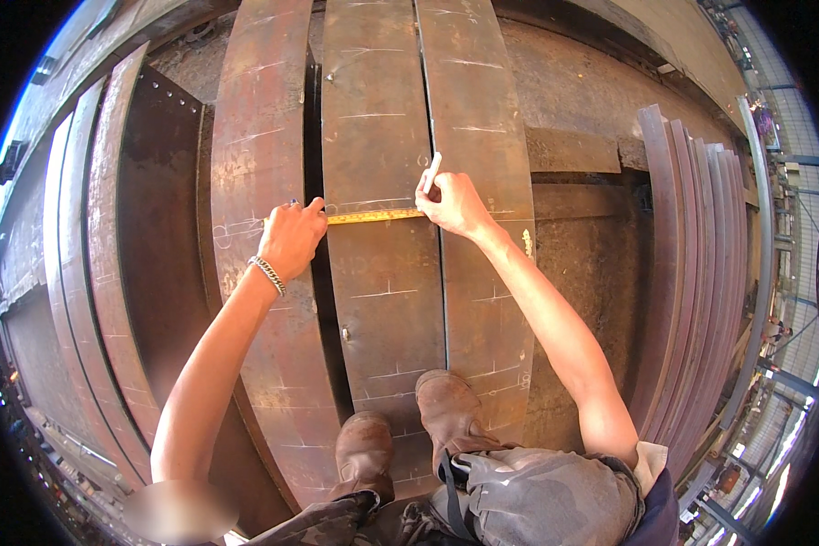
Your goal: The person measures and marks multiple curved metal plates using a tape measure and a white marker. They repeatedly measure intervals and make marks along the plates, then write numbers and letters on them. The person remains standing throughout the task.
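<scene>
We curl our left hand (291,238) around a yellow measuring tape (373,217) near the middle steel plate's (382,259) left edge, right hand (455,206) pinching white chalk (434,167) by its right.

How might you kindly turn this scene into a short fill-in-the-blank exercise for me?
1. The right hand holds a stick that is ____ in colour.
2. Between the left hand and the right hand runs a tape whose colour is ____.
3. A bracelet is worn on the ____ arm.
4. The number of boots in view is ____.

Missing words: white; yellow; left; two.
</scene>
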A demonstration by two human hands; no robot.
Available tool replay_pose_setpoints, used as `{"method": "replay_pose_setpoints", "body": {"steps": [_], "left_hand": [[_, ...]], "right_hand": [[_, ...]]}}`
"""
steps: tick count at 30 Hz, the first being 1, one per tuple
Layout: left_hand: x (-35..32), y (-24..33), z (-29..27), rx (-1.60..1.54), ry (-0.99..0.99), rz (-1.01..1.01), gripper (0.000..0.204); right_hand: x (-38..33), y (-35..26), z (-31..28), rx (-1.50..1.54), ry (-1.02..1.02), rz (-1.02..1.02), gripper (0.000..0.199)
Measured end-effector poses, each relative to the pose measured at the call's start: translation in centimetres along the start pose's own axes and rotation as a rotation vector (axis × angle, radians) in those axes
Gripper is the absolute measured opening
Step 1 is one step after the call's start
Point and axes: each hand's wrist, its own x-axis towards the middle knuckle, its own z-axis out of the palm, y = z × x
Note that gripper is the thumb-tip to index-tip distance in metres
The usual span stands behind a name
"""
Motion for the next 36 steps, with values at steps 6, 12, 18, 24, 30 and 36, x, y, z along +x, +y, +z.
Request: {"method": "replay_pose_setpoints", "body": {"steps": [6, 12, 18, 24, 30, 36], "left_hand": [[0.1, -0.1, 0.1, -0.033, 0.008, -0.002, 0.013], [0.0, -0.2, 0.0, -0.028, 0.011, 0.012, 0.014], [0.2, -0.1, -0.1, -0.042, -0.057, 0.001, 0.020], [0.1, -0.2, 0.6, -0.022, -0.016, 0.003, 0.023], [0.1, -0.1, 0.4, -0.008, 0.007, 0.005, 0.020], [0.1, -0.2, 0.5, -0.004, 0.002, 0.007, 0.016]], "right_hand": [[2.2, -1.4, -1.3, -0.013, 0.304, -0.165, 0.014], [2.2, -3.9, -0.4, 0.489, 0.049, 0.031, 0.010], [2.7, -5.0, 3.6, 0.529, -0.235, 0.106, 0.012], [3.4, -5.5, 6.5, 0.449, -0.274, 0.106, 0.013], [4.0, -6.0, 7.2, 0.392, -0.258, 0.095, 0.014], [3.8, -6.4, 7.0, 0.385, -0.264, 0.114, 0.015]]}}
